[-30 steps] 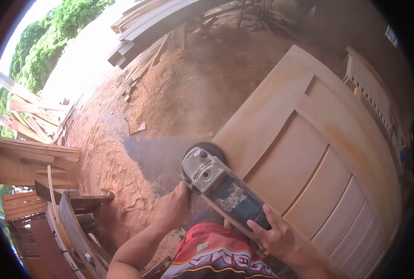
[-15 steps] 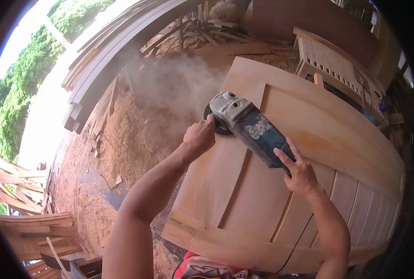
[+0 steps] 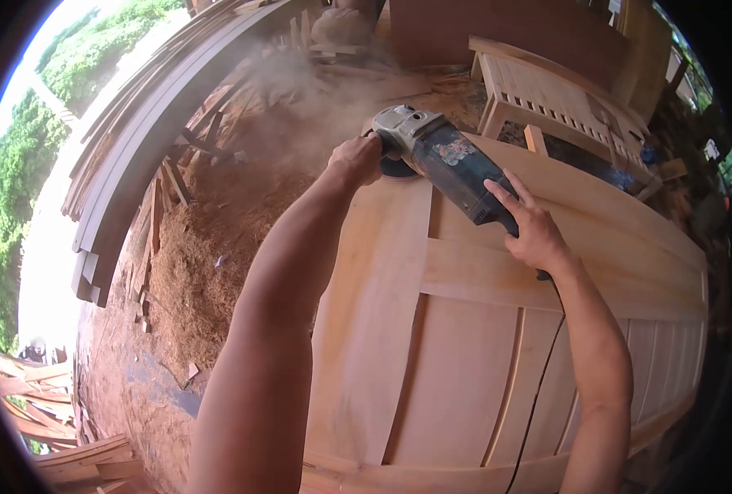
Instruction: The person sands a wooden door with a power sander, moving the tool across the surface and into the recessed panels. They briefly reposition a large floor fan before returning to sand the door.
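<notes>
A dark angle grinder point(image 3: 452, 165) with a grey metal head lies across the far part of a pale wooden door panel point(image 3: 464, 354). Its round disc point(image 3: 396, 170) is against the panel's far left corner, where dust rises. My left hand point(image 3: 357, 159) is closed around the side handle beside the grinder's head; the handle is mostly hidden by my fingers. With my right hand point(image 3: 534, 228) I grip the rear of the body, two fingers stretched along its top. A black cord point(image 3: 539, 383) runs from the rear end down over the panel.
Wood shavings point(image 3: 193, 284) cover the ground at the left, below a stack of long boards point(image 3: 168, 107). A slatted wooden bench frame point(image 3: 559, 111) stands behind the panel. Scrap wood point(image 3: 37, 395) is heaped at the lower left. Dust point(image 3: 300, 107) hangs beyond the grinder.
The grinder has moved farther away along the panel's left side, with both hands still on it. My left arm is stretched out more, and the camera view has shifted.
</notes>
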### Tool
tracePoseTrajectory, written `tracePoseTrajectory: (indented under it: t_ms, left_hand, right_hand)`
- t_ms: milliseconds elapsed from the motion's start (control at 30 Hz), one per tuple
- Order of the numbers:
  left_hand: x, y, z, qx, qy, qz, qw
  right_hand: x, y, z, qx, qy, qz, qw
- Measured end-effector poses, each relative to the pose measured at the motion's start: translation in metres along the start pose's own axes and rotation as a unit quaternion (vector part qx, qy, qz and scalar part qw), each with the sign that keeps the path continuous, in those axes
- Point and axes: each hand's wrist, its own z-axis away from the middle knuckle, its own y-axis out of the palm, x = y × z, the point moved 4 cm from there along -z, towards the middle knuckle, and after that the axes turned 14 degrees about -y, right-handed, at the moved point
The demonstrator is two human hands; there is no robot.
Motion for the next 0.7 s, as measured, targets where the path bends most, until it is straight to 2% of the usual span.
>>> tracePoseTrajectory:
  t_ms: [233,500,600,700]
  left_hand:
    - [-0.021,0.013,-0.006,-0.009,0.029,0.002,1.0]
    - [-0.02,0.013,0.053,0.005,0.02,0.024,0.999]
    - [-0.01,-0.008,0.058,0.012,0.005,0.044,0.999]
    - [-0.008,-0.004,0.088,0.004,0.007,0.043,0.999]
  right_hand:
    - [-0.002,-0.011,0.018,-0.01,0.013,-0.003,1.0]
    - [0.021,-0.017,0.056,-0.006,0.005,-0.004,1.0]
    - [0.036,-0.041,0.036,0.018,0.005,-0.013,1.0]
    - [0.052,-0.049,0.055,0.024,0.002,-0.024,0.999]
